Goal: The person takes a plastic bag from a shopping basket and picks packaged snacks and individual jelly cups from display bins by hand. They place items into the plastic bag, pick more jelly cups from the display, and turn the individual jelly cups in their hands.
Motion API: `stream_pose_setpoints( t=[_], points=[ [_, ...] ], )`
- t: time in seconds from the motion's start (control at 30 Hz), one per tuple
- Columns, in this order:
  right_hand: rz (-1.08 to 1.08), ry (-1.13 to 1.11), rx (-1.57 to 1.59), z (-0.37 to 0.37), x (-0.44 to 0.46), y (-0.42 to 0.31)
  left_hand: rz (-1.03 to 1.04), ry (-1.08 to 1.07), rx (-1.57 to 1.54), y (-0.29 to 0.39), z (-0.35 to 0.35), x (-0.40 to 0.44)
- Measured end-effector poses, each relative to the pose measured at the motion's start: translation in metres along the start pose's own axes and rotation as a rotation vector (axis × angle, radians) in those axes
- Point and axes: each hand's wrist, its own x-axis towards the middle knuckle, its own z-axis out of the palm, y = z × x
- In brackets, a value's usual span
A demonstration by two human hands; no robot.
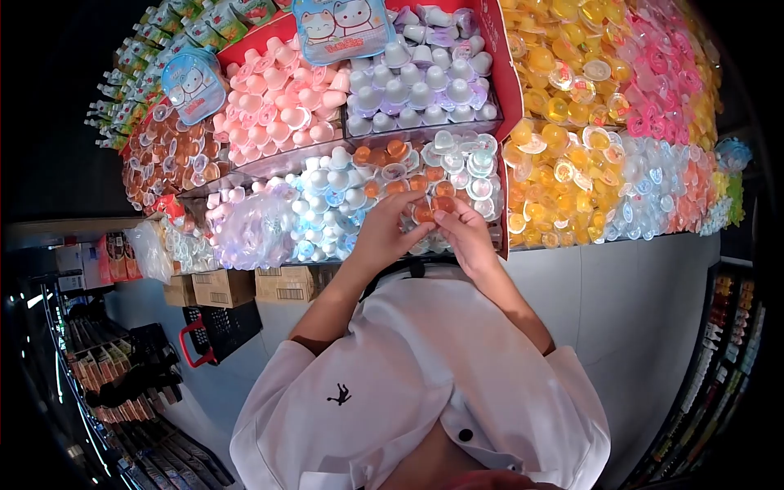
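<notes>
Both hands are raised close together over the front of a display of small jelly cups. My left hand (390, 224) has its fingers curled around an orange jelly cup (423, 213). Just to the right, my right hand (467, 229) has thumb and fingers closed at another orange cup (443, 202), touching or nearly touching the first. Beyond the fingers lie more orange cups (398, 149), with clear pale cups (480, 166) to their right. White and blue cups (331, 184) fill the area left of my left hand.
A red divider (512, 73) separates yellow cups (555, 155) on the right. Pink cups (282, 98) and purple cups (420, 82) sit behind a ledge. Cardboard boxes (222, 288) and a black basket with a red handle (233, 327) stand below left.
</notes>
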Motion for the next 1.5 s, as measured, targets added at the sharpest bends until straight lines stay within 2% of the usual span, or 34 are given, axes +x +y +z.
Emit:
stream_pose_setpoints(
  t=[0.17,0.3,0.4,0.47,0.57,0.7,0.87,0.97,1.17,1.27,1.47,1.5],
  points=[
    [0.002,-0.051,-0.074,0.024,0.001,-0.001,0.036,0.087,-0.139,-0.017,-0.008,-0.013],
    [0.017,-0.102,-0.234,0.027,0.009,0.003,-0.021,0.104,-0.12,-0.03,-0.02,-0.023],
    [-0.141,-0.023,-0.583,0.025,0.023,-0.002,-0.024,0.169,-0.158,-0.033,-0.033,-0.027],
    [-0.426,0.018,-0.953,0.033,0.036,-0.017,0.002,0.24,-0.169,-0.044,-0.037,-0.026],
    [-0.797,0.148,-1.457,0.052,0.057,-0.035,-0.093,0.233,-0.115,-0.042,-0.052,-0.017],
    [-0.855,0.172,-1.68,0.061,0.087,-0.037,-0.04,0.264,-0.141,-0.041,-0.065,-0.007],
    [-0.857,0.213,-1.761,0.062,0.1,-0.031,0.012,0.291,-0.111,-0.048,-0.074,-0.003],
    [-0.874,0.232,-1.751,0.063,0.098,-0.03,-0.12,0.361,-0.219,-0.058,-0.07,0.002],
    [-0.868,0.253,-1.701,0.073,0.086,-0.034,0.001,0.346,-0.038,-0.07,-0.077,0.021],
    [-0.864,0.24,-1.657,0.076,0.073,-0.032,0.19,0.338,0.123,-0.077,-0.077,0.041],
    [-0.753,0.229,-1.587,0.075,0.056,-0.021,0.289,0.297,0.221,-0.068,-0.066,0.066],
    [-0.746,0.23,-1.57,0.073,0.055,-0.018,0.24,0.272,0.156,-0.066,-0.063,0.068]
  ],
)
